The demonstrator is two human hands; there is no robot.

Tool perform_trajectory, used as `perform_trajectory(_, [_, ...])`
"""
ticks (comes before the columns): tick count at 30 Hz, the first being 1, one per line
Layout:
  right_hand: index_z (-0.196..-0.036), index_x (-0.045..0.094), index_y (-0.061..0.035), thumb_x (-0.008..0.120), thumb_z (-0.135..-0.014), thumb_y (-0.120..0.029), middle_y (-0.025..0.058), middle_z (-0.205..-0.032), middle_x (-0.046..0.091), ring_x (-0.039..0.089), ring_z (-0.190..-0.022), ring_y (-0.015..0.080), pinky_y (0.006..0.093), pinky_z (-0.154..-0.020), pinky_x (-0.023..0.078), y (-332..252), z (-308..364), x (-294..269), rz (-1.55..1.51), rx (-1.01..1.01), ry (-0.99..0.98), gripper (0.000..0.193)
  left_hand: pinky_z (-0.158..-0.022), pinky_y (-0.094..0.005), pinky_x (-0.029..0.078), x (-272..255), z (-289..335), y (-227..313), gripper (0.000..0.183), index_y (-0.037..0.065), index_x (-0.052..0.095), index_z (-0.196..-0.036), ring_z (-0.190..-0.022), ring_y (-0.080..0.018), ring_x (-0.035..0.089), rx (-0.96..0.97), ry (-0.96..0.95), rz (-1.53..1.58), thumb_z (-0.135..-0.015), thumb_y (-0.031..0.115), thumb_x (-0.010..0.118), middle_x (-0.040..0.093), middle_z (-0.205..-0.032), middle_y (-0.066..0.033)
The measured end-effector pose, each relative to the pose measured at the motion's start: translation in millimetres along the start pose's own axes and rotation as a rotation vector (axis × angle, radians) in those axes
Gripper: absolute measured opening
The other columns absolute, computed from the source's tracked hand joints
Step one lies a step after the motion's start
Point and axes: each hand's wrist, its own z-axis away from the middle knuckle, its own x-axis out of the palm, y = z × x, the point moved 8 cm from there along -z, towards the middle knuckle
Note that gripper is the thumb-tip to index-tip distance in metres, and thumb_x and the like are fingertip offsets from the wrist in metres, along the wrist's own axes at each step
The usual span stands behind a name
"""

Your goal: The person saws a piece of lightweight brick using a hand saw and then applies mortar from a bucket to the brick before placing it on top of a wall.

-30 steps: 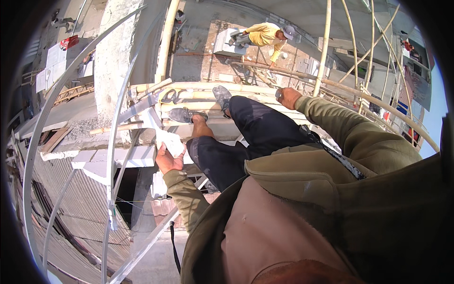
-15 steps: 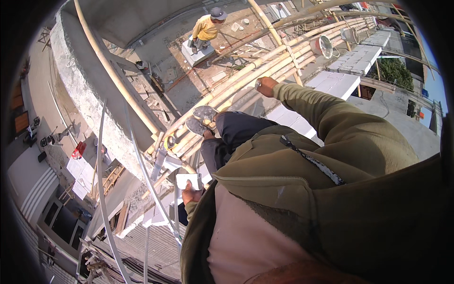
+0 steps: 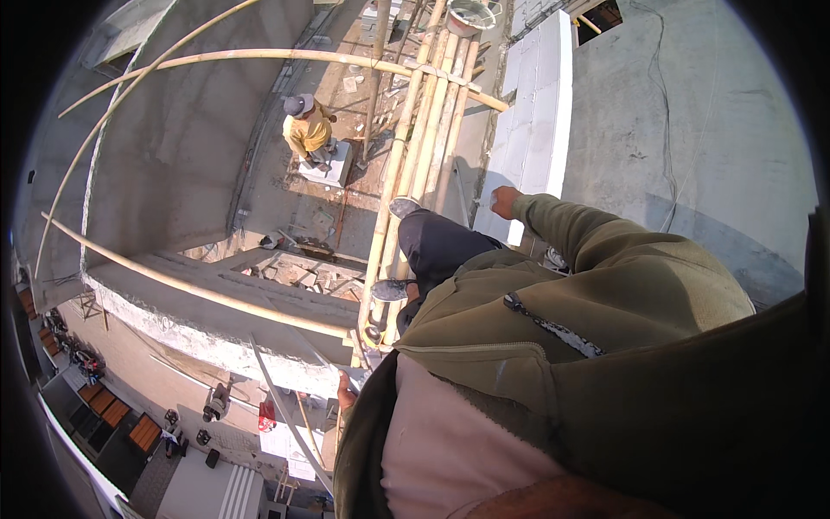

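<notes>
My right hand [image 3: 503, 202] is closed, out in front at the near end of a row of white blocks [image 3: 538, 104]. Whatever it may hold is hidden. Low at my left side, my left hand [image 3: 347, 391] shows only in part beside the jacket's edge, next to a rough concrete ledge [image 3: 216, 350]. Most of its fingers and anything in them are out of sight. My shoes [image 3: 391, 291] stand on a walkway of lashed bamboo poles [image 3: 419, 156]. A round yellow thing [image 3: 373, 334] lies by the nearer shoe.
A bucket [image 3: 472, 14] with grey contents stands farther along the poles. Below, a person in yellow [image 3: 307, 134] is on a pale block [image 3: 328, 169]. Loose bamboo poles [image 3: 207, 290] cross at the left, above a deep drop to the street. A grey wall surface [image 3: 709, 112] lies right.
The view has swung, and I stand farther along the poles. My right hand now is beside the white blocks. The white piece seen in my left hand earlier is out of sight.
</notes>
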Motion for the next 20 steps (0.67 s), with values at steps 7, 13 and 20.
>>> perform_trajectory(7, [-0.12,0.069,0.0073,0.067,-0.083,-0.03,0.033,-0.119,0.068,0.065,-0.115,0.0474,0.0484,-0.103,0.052,29,-43,-35,-0.161,-0.001,0.02,0.052,-0.089,-0.0455,0.053,158,11,132,0.043,0.007,0.064,-0.112,-0.092,-0.0308,0.067,0.115,-0.075,-0.283,-0.079,0.034,0.075,0.068,-0.102,-0.011])
perform_trajectory(13, [-0.12,0.069,0.0065,0.065,-0.084,-0.033,0.033,-0.117,0.068,0.065,-0.113,0.0469,0.0498,-0.101,0.052,82,-124,-194,-0.25,-0.037,0.244,0.053,-0.083,-0.0481,0.055,246,-46,167,0.039,0.007,0.063,-0.11,-0.088,-0.0338,0.068,-0.118,-0.28,-0.041,-0.078,0.029,0.069,0.069,-0.099,-0.0137])
perform_trajectory(20, [-0.106,0.076,-0.0014,0.063,-0.083,-0.024,0.0293,-0.106,0.072,0.07,-0.103,0.0459,0.0477,-0.095,0.056,211,-203,-368,-0.53,0.175,0.451,0.034,-0.076,-0.0469,0.053,390,-88,218,0.036,0.008,0.066,-0.109,-0.081,-0.0312,0.066,0.042,-0.132,-0.138,-0.078,0.027,0.072,0.07,-0.1,-0.0109])
